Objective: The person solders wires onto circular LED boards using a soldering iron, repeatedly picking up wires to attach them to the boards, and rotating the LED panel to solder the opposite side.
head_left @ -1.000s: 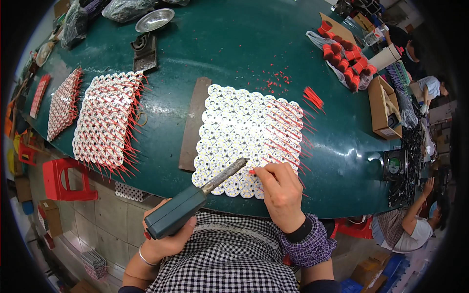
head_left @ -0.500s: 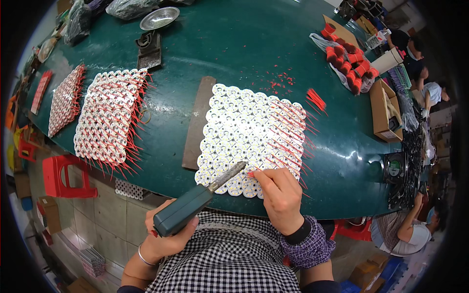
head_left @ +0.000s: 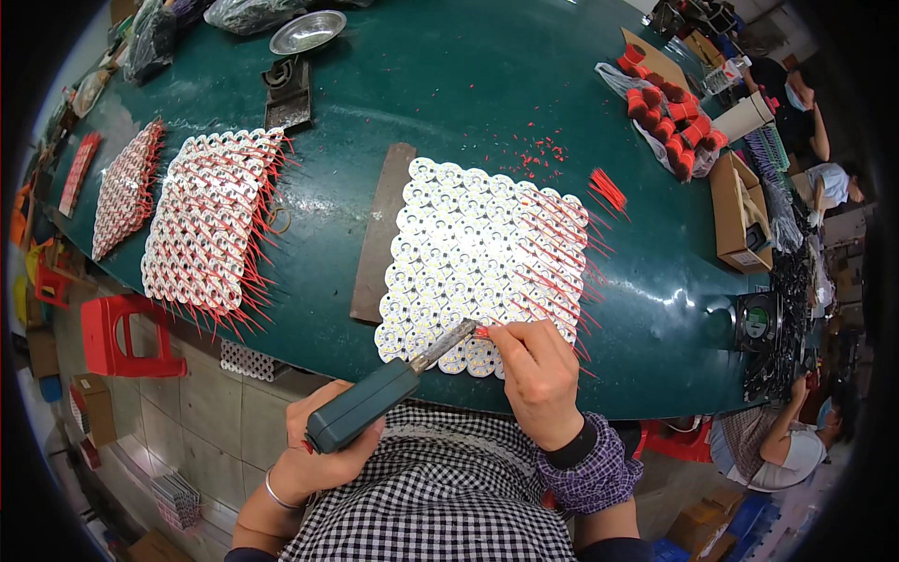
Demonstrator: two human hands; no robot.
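Note:
My left hand [head_left: 323, 459] is wrapped round the dark green handle of a soldering iron [head_left: 367, 405]. The iron slants up to the right, its worn grey tip over the near part of a panel of round white LED boards [head_left: 449, 253]. My right hand [head_left: 543, 379] is closed in a pinch on a red wire [head_left: 481, 332], whose end sits right beside the iron's tip; whether they touch is hard to tell. Rows of red wires [head_left: 552, 253] stick out along the panel's right side. A dark flat board [head_left: 375, 248] lies partly under the panel's left edge.
Wired panels [head_left: 211, 220] lie to the left. Loose red wires [head_left: 609, 190] and scattered red bits [head_left: 538, 155] lie beyond the panel. A metal dish [head_left: 307, 33], an iron stand [head_left: 287, 94], bundled red wires [head_left: 676, 122] and a cardboard box [head_left: 740, 214] are farther out. Co-workers sit at right.
The soldering iron has shifted slightly to the right and nearer to me, bringing its tip up beside the red wire's end. My right hand has barely moved.

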